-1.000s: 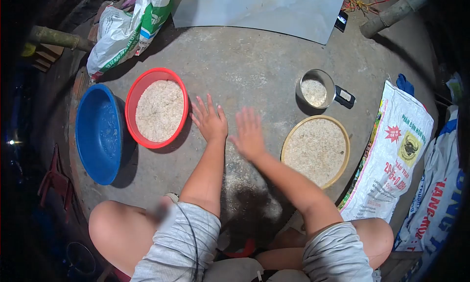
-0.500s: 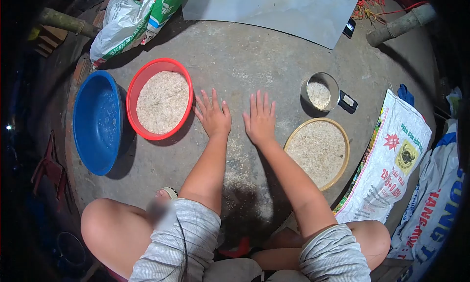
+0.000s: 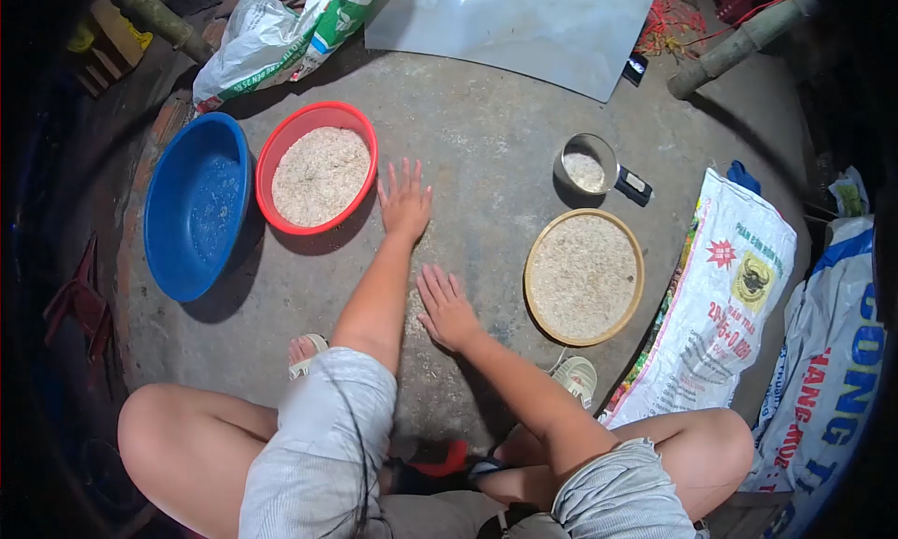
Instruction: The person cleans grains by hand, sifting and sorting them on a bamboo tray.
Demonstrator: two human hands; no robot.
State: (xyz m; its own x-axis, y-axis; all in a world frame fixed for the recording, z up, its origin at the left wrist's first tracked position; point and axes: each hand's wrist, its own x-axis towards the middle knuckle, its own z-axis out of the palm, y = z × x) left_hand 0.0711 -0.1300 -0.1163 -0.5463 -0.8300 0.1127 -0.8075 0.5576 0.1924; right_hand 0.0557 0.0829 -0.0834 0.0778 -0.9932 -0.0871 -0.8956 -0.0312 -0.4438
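Hands (image 3: 405, 200) flat on floor (image 3: 486, 146) between red basin (image 3: 321, 167) and round tray (image 3: 584, 276).

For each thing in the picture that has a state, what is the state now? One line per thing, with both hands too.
left hand: open, flat on the floor, holding nothing
right hand: open, flat on the floor, holding nothing
red basin: upright, holds grain
blue basin: upright, nearly bare inside
round tray: lying flat, covered with grain
metal pot: upright, uncovered, some grain inside
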